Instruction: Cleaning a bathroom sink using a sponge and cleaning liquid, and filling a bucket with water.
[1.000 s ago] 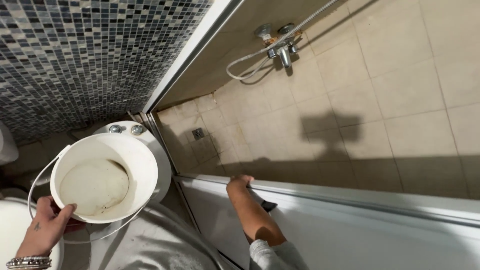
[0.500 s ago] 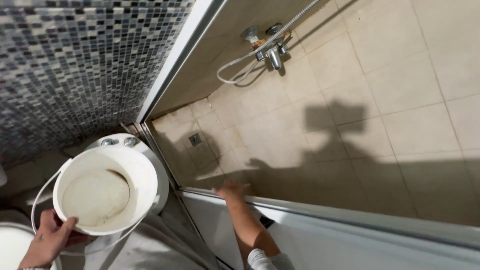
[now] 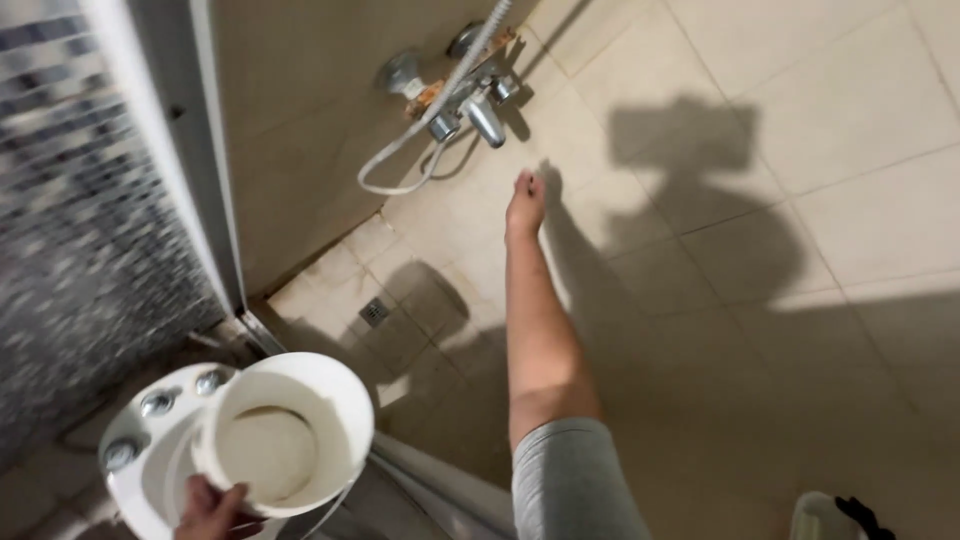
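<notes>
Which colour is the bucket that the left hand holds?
White bucket, stained brownish inside; head view shows it.

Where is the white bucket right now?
The white bucket sits low on the left of the head view, gripped at its rim by the left hand, just above a white fixture with round metal knobs and outside the shower floor's drain.

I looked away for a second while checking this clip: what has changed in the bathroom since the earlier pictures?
The right hand has let go of the shower door's rail and stretched into the stall, up toward the tap on the tiled wall, not touching it. The view has swung toward the stall. Unchanged: the left hand grips the rim of the white bucket, and the hose hangs from the tap.
</notes>
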